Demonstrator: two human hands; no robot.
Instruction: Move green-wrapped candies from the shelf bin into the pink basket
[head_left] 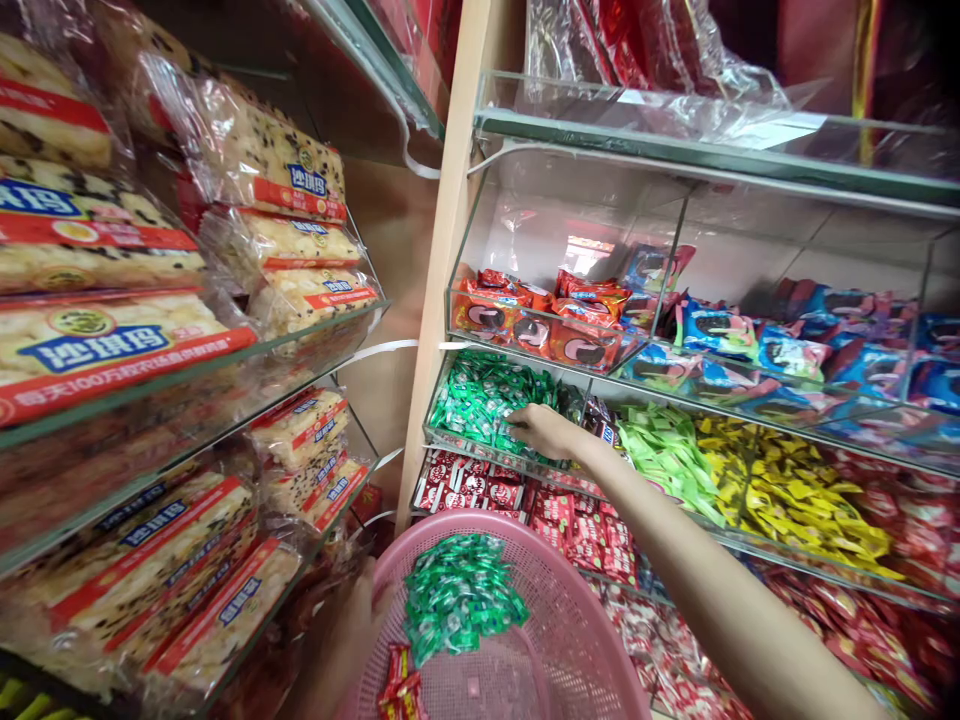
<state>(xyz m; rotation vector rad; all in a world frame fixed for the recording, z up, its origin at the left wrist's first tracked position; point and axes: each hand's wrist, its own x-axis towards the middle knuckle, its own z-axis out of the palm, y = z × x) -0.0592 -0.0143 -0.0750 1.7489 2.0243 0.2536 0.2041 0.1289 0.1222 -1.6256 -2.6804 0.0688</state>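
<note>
My right hand point(541, 430) reaches into a shelf bin at the front edge of a heap of green-wrapped candies point(480, 400), its fingers curled down onto them; whether any candy is between them is too small to tell. Below, a pink perforated plastic basket point(585, 610) holds a pile of green candies point(461, 600) and a few red packets point(401, 685). At the basket's left rim is my left hand point(360, 610), blurred, with its fingers at the rim and partly hidden.
Glass shelves on the left hold wrapped pastries point(112, 340). To the right of the green candies lie light green packets point(667, 455) and yellow ones point(795, 490). Red packets point(577, 530) fill a lower shelf. A wooden post point(439, 250) divides the shelves.
</note>
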